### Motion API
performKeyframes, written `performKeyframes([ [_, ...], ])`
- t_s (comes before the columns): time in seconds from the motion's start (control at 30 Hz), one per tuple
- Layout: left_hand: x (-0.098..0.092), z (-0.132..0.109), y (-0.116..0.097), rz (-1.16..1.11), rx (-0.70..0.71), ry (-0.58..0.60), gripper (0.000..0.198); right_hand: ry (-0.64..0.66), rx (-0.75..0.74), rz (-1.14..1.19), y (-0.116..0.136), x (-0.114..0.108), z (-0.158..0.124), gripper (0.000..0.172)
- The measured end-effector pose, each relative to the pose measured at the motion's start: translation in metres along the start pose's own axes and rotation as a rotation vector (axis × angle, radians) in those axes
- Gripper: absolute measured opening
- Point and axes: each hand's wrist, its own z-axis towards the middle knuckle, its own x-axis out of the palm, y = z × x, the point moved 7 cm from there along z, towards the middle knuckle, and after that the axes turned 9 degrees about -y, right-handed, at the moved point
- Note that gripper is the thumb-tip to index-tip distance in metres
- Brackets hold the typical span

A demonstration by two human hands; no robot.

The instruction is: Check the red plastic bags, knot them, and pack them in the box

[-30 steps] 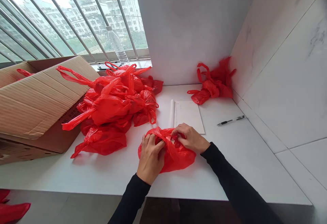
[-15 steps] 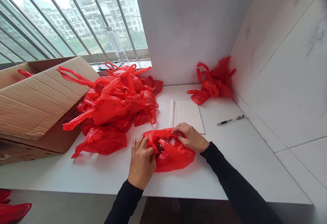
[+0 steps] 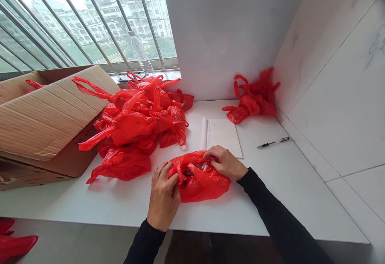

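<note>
A red plastic bag (image 3: 207, 185) lies on the white table in front of me, its mouth partly open. Inside it show dark packets with white markings (image 3: 189, 172), too small to identify. My left hand (image 3: 164, 193) grips the bag's left edge, thumb and fingers closed on the plastic. On the other side, my right hand (image 3: 225, 163) pinches the upper right rim of the same bag. Just beyond the bag lies a notepad (image 3: 224, 137) with small writing on its page.
A heap of tied red bags (image 3: 135, 123) stands at the left, against a cardboard box (image 3: 54, 119). More red bags (image 3: 252, 99) sit in the back right corner. A pen (image 3: 273, 143) lies at the right. A plastic bottle (image 3: 140, 53) stands by the barred window.
My left hand has shifted slightly left, and the bag's mouth shows a bit more of the dark contents. My right hand stays at the rim. The view has moved a little.
</note>
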Motion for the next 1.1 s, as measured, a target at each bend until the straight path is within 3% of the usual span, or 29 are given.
performKeyframes([
  [0.5,0.035,0.024,-0.024,-0.021,-0.037,0.117,0.037,-0.007,0.008,0.001,0.0,0.0,0.001,0.036],
  [0.67,0.028,0.027,-0.04,-0.075,-0.003,0.1,0.042,-0.005,-0.005,0.002,0.001,0.0,0.001,0.032],
  [0.87,0.039,0.025,-0.042,-0.056,-0.035,0.206,0.04,-0.011,-0.001,0.011,0.001,0.0,0.001,0.034],
  [1.1,0.021,0.03,-0.033,-0.091,-0.046,0.083,0.043,-0.01,-0.002,-0.001,0.002,0.0,0.001,0.035],
])
